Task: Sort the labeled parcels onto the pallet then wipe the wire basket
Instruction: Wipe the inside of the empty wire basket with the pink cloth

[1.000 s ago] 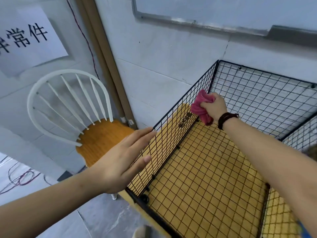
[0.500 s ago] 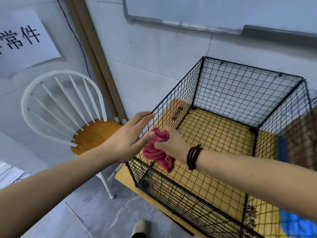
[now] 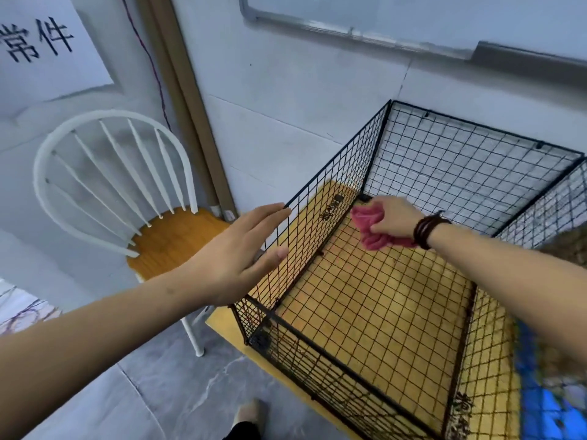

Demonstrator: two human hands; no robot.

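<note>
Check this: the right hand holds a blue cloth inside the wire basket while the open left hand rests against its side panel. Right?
Not quite: the head view shows the cloth is pink, not blue. Otherwise yes: the right hand holds it inside the wire basket, the open left hand against its side panel.

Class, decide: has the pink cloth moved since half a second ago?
Yes. The pink cloth went along the left wall of the wire basket, from near corner to far corner.

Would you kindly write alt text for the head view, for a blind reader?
The right hand grips a pink cloth low inside a black wire basket while the flat left hand rests against its outer wall; a white chair stands alongside.
</note>
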